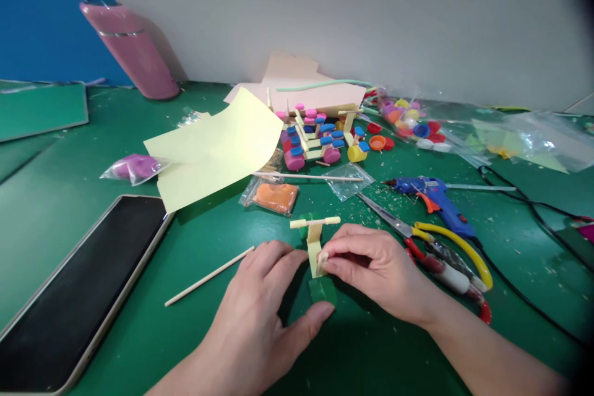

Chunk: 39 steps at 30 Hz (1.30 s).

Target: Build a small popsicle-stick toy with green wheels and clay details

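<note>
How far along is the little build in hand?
Looks done: yellow-ended crossbar across the folded strip, plus the models behind.
In hand: right hand pinching a small pale piece at the strip; left hand alongside.
Remaining, probably: fixing that piece, since fingertips hold it.

I see a green table (371,352) flecked with pale scraps. A dark-screened phone (78,284) lies near left, with a wooden stick (208,276) to its right. Farther left I have bagged purple clay (135,168) touching a pale yellow sheet (213,142), and a pink bottle (134,52) standing behind. Bagged orange clay (276,198) lies mid-table; beyond it I make out small models (309,139) with colored caps. On my right are scissors (387,215), a blue glue gun (439,198) and, farther, a clear bag of caps (403,114).
</note>
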Available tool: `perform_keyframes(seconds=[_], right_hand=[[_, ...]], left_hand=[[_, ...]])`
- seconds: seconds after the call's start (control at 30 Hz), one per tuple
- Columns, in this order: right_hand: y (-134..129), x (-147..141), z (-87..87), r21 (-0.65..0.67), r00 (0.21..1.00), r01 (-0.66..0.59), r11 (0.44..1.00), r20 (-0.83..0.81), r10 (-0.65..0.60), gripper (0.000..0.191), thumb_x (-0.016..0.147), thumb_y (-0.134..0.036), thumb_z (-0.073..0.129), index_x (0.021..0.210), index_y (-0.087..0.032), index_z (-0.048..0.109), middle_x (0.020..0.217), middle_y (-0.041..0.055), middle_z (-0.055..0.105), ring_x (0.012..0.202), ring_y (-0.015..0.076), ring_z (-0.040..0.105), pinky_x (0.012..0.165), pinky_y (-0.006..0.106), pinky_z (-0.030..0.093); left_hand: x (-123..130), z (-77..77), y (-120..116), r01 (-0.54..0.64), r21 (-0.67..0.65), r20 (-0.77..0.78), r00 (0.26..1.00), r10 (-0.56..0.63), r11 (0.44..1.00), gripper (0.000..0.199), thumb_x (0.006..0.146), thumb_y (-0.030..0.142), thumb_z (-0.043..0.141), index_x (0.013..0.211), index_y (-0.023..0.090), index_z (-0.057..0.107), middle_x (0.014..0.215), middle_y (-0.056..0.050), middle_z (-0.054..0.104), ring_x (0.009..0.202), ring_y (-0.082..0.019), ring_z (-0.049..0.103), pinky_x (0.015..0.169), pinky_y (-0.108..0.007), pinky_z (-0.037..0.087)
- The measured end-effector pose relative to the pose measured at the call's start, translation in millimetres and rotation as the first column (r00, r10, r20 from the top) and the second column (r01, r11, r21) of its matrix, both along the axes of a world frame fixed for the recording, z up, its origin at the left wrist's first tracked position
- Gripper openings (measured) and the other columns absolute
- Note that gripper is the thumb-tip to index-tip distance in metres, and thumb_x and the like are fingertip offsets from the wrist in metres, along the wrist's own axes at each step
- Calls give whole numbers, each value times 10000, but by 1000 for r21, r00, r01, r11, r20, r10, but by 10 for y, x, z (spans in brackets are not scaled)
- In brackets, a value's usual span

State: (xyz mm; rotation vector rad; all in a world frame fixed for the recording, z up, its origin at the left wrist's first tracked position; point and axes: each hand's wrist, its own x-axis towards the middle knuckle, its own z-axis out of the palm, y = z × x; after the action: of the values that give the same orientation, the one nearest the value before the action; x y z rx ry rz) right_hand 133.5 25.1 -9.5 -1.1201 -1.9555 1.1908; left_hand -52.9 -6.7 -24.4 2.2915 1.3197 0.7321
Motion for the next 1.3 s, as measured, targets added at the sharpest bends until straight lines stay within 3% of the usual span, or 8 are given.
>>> perform_keyframes(seconds=[1.03, 1.3], right_hand=[[-31, 3, 61, 61, 997, -55, 997, 63, 51, 115, 822, -190, 584, 864, -227, 684, 818, 16, 607, 731, 129, 585, 657, 232, 467], [-85, -19, 11, 51, 1000, -19, 999, -3, 19, 148, 828, -177, 576, 909, -228, 689, 820, 15, 593, 734, 120, 580, 647, 221, 464]], left_hand=[[21, 14, 30, -20, 54, -16, 1000, 20, 998, 302, 726, 356, 619, 961, 176, 558, 843, -65, 587, 747, -215, 582, 658, -366, 514], [2, -22, 27, -7, 18, -5, 1000, 7, 1000, 322, 745, 369, 605, 996, 179, 537, 879, -66, 567, 786, -218, 564, 683, -380, 499]])
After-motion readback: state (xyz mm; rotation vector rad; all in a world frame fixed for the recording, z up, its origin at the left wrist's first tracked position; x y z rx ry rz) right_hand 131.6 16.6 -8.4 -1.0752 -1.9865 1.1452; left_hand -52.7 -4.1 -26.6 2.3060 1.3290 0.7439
